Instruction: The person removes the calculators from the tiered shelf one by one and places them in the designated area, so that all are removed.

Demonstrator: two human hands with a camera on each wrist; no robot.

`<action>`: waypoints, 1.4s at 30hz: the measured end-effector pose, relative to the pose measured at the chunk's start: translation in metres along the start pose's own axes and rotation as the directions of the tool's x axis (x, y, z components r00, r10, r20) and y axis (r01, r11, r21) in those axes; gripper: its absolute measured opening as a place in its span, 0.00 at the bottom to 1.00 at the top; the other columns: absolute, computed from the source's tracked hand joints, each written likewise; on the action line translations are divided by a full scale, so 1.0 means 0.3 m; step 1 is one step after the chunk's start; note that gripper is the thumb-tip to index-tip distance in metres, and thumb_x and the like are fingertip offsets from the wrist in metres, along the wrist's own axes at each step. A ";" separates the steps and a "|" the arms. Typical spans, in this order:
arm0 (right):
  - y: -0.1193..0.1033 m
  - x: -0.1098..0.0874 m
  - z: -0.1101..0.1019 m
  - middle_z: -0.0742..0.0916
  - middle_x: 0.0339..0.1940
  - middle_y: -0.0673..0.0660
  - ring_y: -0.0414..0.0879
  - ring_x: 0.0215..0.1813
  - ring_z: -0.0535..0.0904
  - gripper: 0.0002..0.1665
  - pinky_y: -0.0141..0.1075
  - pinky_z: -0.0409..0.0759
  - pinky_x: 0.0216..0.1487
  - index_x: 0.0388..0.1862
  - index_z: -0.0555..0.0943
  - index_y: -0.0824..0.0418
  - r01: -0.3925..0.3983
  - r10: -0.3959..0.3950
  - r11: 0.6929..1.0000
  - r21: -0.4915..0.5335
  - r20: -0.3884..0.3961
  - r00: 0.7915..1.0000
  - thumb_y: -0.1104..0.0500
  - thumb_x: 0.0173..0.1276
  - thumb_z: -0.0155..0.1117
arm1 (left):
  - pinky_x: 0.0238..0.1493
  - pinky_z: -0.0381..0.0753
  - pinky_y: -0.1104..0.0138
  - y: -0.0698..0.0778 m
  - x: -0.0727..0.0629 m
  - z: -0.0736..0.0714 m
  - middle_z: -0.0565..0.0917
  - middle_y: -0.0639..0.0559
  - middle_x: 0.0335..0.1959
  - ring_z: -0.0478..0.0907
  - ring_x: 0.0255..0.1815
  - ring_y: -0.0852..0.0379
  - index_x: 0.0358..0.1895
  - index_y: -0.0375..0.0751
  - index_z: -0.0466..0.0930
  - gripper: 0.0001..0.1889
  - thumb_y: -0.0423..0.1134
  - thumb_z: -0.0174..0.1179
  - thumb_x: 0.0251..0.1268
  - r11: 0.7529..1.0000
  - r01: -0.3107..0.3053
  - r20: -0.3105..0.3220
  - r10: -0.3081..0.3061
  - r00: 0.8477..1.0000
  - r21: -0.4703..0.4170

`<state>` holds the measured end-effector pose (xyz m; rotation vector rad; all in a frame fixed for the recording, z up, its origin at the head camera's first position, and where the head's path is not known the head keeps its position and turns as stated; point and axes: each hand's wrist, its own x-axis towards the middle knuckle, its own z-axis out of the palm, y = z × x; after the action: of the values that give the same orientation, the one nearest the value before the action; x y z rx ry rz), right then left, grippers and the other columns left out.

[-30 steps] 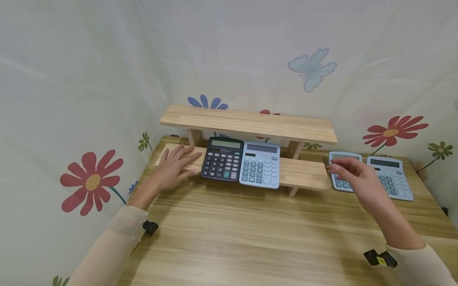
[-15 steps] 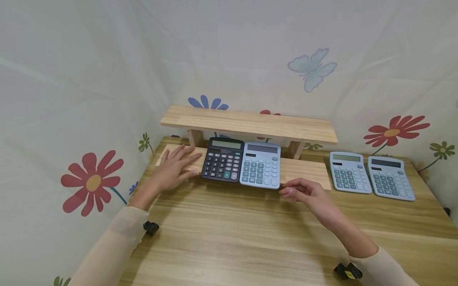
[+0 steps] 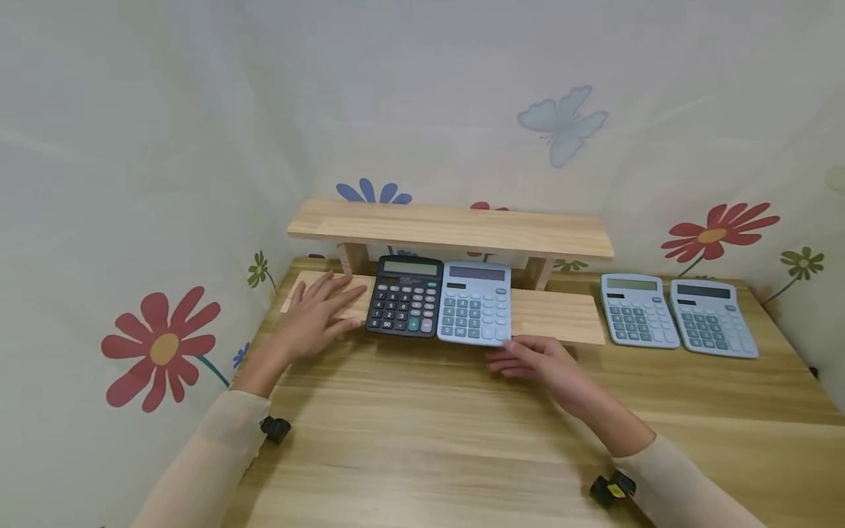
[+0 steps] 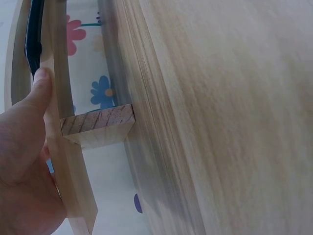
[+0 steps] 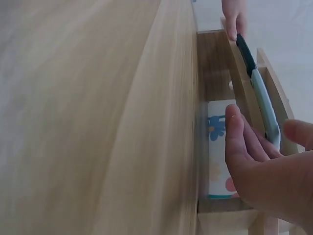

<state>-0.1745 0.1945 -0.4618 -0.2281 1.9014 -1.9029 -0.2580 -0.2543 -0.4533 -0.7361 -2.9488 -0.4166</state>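
On the lower board (image 3: 557, 317) of a small wooden shelf lie a black calculator (image 3: 404, 297) and a light blue calculator (image 3: 474, 303), side by side. My left hand (image 3: 315, 315) rests with spread fingers on the board's left end; its thumb tip points at the black calculator's lower left corner. My right hand (image 3: 543, 364) is at the light blue calculator's lower right corner. In the right wrist view, the right hand's fingers (image 5: 239, 137) reach fairly straight below that corner, with the thumb above, close to it.
Two more light blue calculators, a left one (image 3: 639, 311) and a right one (image 3: 713, 317), lie on the wood-grain table (image 3: 422, 455) right of the shelf. Above runs the upper board (image 3: 449, 226). A flower-patterned cloth (image 3: 422, 103) hangs behind and along the left.
My right hand has moved left from over the table calculators to the corner of the light blue one on the shelf. My left hand stays on the board.
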 end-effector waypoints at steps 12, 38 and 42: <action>0.005 0.009 0.061 0.87 0.61 0.70 0.52 0.57 0.89 0.23 0.49 0.82 0.66 0.68 0.74 0.76 -0.048 0.073 0.986 0.160 -0.154 0.985 0.58 0.88 0.51 | 0.79 0.34 0.28 -0.015 0.000 0.006 0.57 0.46 0.86 0.45 0.86 0.33 0.84 0.61 0.62 0.37 0.67 0.54 0.78 1.000 -0.017 -0.012 0.017 1.000 0.008; -0.010 -0.040 0.013 0.87 0.62 0.69 0.55 0.62 0.87 0.26 0.47 0.80 0.70 0.69 0.72 0.78 -0.060 0.072 0.981 0.182 -0.058 0.996 0.58 0.86 0.57 | 0.78 0.35 0.27 -0.005 -0.018 -0.013 0.59 0.45 0.85 0.45 0.87 0.35 0.84 0.60 0.64 0.36 0.65 0.56 0.79 1.000 -0.004 -0.032 0.004 0.999 -0.001; -0.018 -0.040 0.014 0.86 0.64 0.65 0.57 0.68 0.82 0.30 0.48 0.75 0.73 0.77 0.64 0.78 -0.078 0.103 0.956 0.282 -0.074 0.992 0.61 0.86 0.54 | 0.79 0.34 0.28 -0.001 -0.011 -0.006 0.58 0.46 0.86 0.43 0.87 0.35 0.84 0.61 0.63 0.36 0.66 0.54 0.79 1.000 0.000 -0.010 0.000 1.000 -0.005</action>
<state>-0.1631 0.1955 -0.4540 0.0297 1.6395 -2.1180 -0.2552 -0.2567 -0.4521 -0.7329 -2.9393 -0.4259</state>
